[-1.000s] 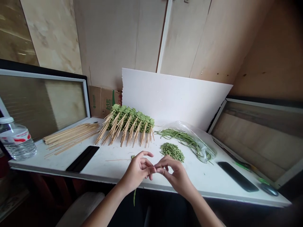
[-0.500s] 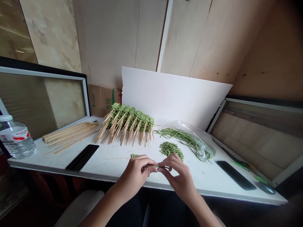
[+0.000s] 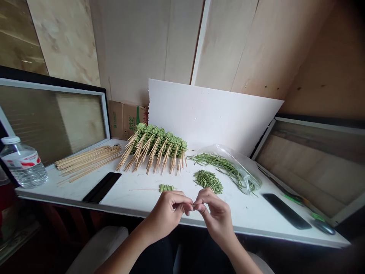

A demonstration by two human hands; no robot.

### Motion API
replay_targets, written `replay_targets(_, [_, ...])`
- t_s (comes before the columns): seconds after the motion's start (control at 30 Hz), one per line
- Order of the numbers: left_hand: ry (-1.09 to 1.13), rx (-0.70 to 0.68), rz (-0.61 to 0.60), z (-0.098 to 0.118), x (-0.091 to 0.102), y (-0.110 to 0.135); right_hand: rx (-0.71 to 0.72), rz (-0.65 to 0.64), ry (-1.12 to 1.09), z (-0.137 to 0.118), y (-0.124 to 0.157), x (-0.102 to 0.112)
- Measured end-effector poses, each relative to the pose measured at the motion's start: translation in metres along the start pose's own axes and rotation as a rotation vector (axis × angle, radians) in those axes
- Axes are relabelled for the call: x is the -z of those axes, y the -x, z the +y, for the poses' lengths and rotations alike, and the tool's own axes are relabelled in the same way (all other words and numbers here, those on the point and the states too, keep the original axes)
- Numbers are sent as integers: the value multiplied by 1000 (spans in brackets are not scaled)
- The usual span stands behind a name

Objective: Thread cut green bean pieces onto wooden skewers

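Where the left hand [image 3: 171, 209] nearly touches the right hand [image 3: 216, 213], each grip pinches a thin green stem [image 3: 194, 206] between thumb and fingers.

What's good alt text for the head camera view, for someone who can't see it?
A left hand and right hand, fingertips together over a white table, pinch a barely visible green bit. Beyond them lie a row of green pieces on a stick and a pile of cut pieces; farther back, stacked filled skewers, bare skewers and long green stalks.
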State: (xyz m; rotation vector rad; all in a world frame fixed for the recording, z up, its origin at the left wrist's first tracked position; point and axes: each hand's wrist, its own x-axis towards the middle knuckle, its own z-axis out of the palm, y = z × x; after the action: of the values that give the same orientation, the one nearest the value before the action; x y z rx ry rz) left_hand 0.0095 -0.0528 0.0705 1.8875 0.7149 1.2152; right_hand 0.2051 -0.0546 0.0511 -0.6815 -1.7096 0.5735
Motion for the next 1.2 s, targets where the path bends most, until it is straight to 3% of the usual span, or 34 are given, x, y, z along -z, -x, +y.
replay_targets(0.17, [278,162,-39,-22,-3,-5,-256,62,-228,15,-1,1])
replay_targets(0.3, [317,222,9,-43,5,-13,-276,58,146,51,-4,11])
replay_targets(0.43, [229,260,38,-57,16,-16,-307,-66,566,101,5,20])
replay_targets(0.57, [188,294,51,-64,21,-13,-246,-99,739,127,13,24])
replay_targets(0.67, [171,326,51,-65,24,-11,-253,-76,705,122,8,31])
replay_targets(0.77, [149,358,58,-65,25,-10,-342,3,518,102,-4,39])
replay_targets(0.87, [148,379,43,-64,21,-10,-368,-62,278,74,-13,38])
replay_targets(0.97, [186,371,10,-60,14,-9,-299,-221,214,51,-13,28])
replay_targets(1.03, [204,362,-21,-56,10,-7,-223,-258,235,42,-11,19])
replay_targets(1.2, [167,380,-82,-49,10,-6,-83,-167,292,42,-8,13])
